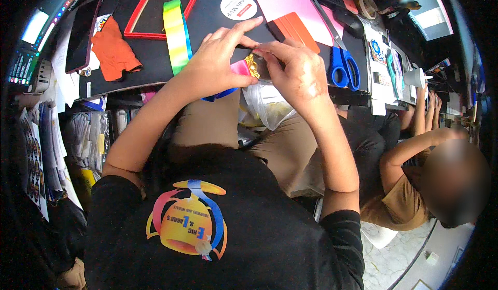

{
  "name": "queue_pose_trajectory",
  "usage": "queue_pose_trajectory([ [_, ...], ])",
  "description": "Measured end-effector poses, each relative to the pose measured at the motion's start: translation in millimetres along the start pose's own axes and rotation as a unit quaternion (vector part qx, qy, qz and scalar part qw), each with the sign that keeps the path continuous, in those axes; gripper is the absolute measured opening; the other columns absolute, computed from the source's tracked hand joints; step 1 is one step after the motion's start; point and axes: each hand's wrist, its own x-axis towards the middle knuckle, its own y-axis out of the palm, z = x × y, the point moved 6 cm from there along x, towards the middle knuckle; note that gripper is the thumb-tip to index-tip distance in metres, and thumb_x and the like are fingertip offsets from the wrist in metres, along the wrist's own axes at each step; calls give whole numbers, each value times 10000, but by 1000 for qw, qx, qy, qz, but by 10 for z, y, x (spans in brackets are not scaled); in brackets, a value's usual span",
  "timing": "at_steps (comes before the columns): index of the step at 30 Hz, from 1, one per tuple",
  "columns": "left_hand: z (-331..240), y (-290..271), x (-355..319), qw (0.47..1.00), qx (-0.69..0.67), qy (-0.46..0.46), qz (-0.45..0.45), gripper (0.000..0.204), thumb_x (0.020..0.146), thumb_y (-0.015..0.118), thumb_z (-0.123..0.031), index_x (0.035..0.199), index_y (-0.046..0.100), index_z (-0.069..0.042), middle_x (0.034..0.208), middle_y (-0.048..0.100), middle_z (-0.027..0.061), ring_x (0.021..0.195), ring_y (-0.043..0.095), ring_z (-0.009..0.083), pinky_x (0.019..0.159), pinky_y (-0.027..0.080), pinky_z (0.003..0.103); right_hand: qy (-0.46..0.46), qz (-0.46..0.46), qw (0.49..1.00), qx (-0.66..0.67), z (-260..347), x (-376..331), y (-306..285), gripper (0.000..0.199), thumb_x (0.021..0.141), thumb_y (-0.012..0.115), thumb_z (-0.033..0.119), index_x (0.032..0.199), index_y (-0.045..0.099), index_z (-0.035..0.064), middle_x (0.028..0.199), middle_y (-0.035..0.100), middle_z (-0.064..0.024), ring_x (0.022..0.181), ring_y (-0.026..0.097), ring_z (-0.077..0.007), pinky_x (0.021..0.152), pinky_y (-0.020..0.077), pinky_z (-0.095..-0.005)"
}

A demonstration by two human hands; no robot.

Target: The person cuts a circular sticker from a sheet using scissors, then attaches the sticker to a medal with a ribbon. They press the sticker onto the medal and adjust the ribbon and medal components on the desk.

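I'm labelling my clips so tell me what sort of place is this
Probably a small craft workshop: scissors and a bright ribbon lie on a black desk, where a gold piece is being handled.

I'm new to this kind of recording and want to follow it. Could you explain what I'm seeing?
There's no machine here, just a person's two bare hands. The picture comes from a fisheye camera on their head, looking down, so straight edges bend near the rim. The left hand and right hand meet at a small ornate gold-coloured piece beside pink ribbon; their exact grip is partly hidden. On the dark table lie a multicoloured ribbon, an orange cloth-like piece, pink paper and blue-handled scissors.
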Motion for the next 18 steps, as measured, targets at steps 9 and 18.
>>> queue_pose_trajectory([
  [9, 19, 9, 0, 1000, 5, 18, -13, 1031, 617, 880, -170, 1508, 362, -144, 1175, 691, 66, 1191, 551, 279, 1088, 340, 410, -13, 22, 1000, 4, -26, 28, -22, 151, 803, 653, 78, 922, 736, 122, 747, 626, -122, 741, 658, -332, 639, 532, -449],
  [18, 19, 4, -1, 999, 4, 32, -14, 959, 685, 851, -258, 1500, 350, -182, 1180, 695, 53, 1184, 535, 350, 1065, 354, 474, -22, 34, 999, 1, -35, 34, -32, 151, 806, 653, 80, 927, 737, 114, 740, 627, -123, 737, 658, -329, 640, 535, -441],
])
